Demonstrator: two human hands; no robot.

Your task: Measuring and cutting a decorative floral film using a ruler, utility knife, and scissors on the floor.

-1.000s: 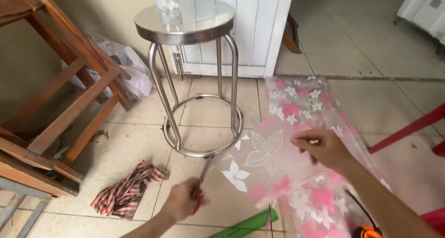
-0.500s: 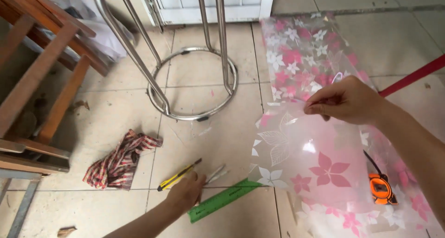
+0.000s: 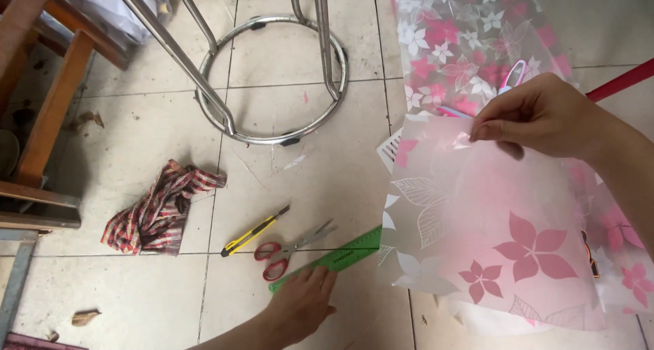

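Observation:
My right hand (image 3: 538,115) pinches the top edge of a translucent plastic sheet (image 3: 490,227) printed with pink and white flowers, holding it up over the tiled floor. My left hand (image 3: 304,299) rests flat on the floor, fingers touching a green ruler (image 3: 334,257). Red-handled scissors (image 3: 286,248) lie just above that hand, and a yellow utility knife (image 3: 253,231) lies to their left.
A metal stool's ring base (image 3: 272,64) stands at the top centre. A wooden frame (image 3: 41,118) is at the left. A checked cloth (image 3: 157,207) lies crumpled on the tiles. More flowered sheet (image 3: 470,37) lies on the floor behind, with pink-handled scissors (image 3: 514,74) on it.
The view has tilted down and closer. My left hand has let go of the scissors and now rests on the green ruler. My right hand still holds the sheet up.

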